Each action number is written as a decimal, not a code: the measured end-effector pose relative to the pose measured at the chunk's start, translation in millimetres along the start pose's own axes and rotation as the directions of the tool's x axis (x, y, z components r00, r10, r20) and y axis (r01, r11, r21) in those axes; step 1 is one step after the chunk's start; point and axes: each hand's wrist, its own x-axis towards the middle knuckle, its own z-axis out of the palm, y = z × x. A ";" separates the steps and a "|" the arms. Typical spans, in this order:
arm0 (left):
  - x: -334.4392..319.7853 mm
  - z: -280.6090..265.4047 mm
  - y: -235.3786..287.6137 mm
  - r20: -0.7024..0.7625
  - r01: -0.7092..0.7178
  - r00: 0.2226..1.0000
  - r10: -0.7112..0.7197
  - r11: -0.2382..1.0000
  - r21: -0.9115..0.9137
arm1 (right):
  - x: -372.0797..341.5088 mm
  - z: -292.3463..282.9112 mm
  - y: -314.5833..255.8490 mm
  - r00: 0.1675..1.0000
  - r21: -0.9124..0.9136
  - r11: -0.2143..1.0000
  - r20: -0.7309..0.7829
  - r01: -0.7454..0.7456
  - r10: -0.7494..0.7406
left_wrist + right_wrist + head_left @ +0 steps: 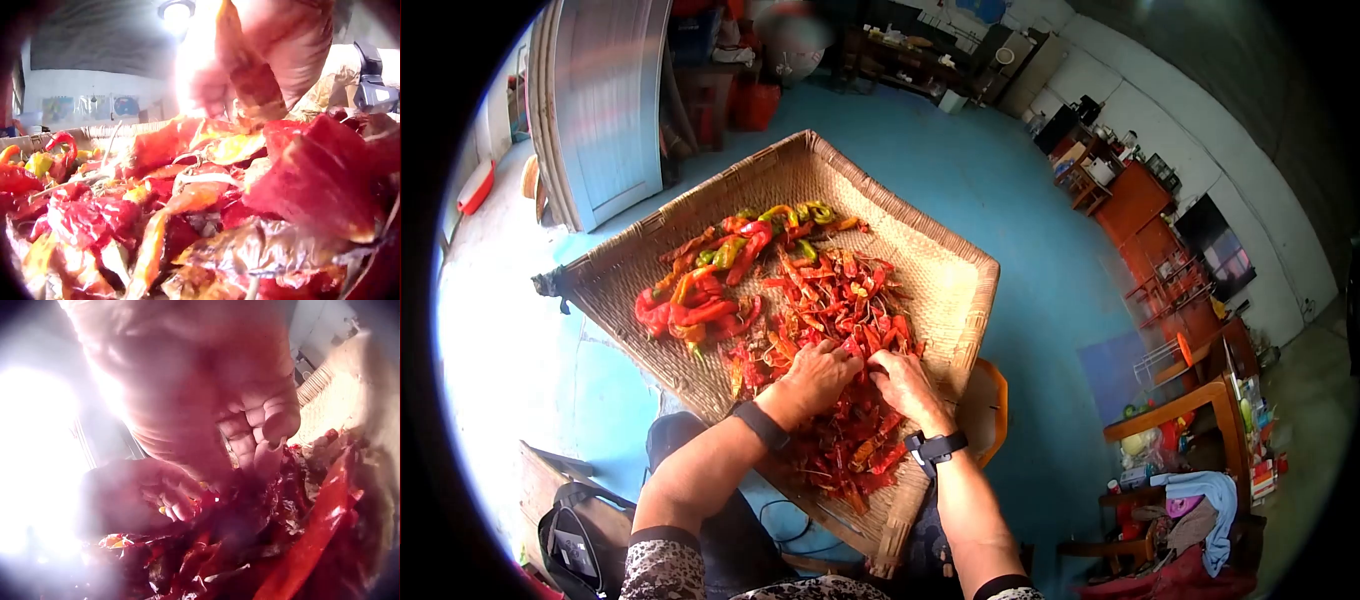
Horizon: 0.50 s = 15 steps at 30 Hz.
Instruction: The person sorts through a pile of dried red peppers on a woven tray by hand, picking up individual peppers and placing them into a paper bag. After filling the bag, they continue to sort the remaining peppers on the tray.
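Both hands meet over dried red peppers [840,420] [331,181] heaped in a woven tray [940,250]. My left hand [815,378] [287,47] has curled fingers pinching a red pepper piece [852,347] on the pile. Close on its right, my right hand [908,388] [187,381] bends its fingers and thumb around a dried pepper, largely hidden by the hand in the right wrist view. An orange-brown pepper [253,81] stands up before the left palm. The left hand [128,494] also shows beyond the right in the right wrist view.
Fresher, glossy red and green peppers [700,300] lie on the tray's left side. An orange-edged stool [997,410] stands beneath its right edge. A black bag [575,540] is at lower left, and a chair with clothes [1200,510] at lower right. Blue floor [1040,260] surrounds the tray.
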 end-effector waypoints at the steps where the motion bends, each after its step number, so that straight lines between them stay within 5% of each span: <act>1: -1.6 3.9 -1.1 -0.049 -0.008 0.999 0.007 1.000 -0.029 | -1.8 0.2 0.4 1.000 0.050 0.999 -0.030 -0.002 0.003; 7: -10.2 6.4 -0.6 0.006 -0.093 0.996 0.093 0.996 0.006 | -29.9 -21.9 -26.2 0.973 0.236 0.970 -0.231 0.065 -0.009; 10: -8.0 4.5 -0.6 -0.077 -0.107 0.992 0.105 0.994 -0.025 | -42.5 -39.6 -27.6 0.832 0.147 0.976 -0.552 0.161 -0.054; 12: -7.9 0.9 -0.7 -0.058 -0.106 0.993 0.100 0.988 -0.116 | -50.7 -60.3 -24.9 0.763 0.237 0.971 -0.633 0.034 0.128; 15: -4.4 1.3 2.1 -0.128 -0.144 0.984 0.121 0.971 -0.191 | -60.5 -69.1 22.8 0.604 0.059 0.994 -0.790 -0.094 0.104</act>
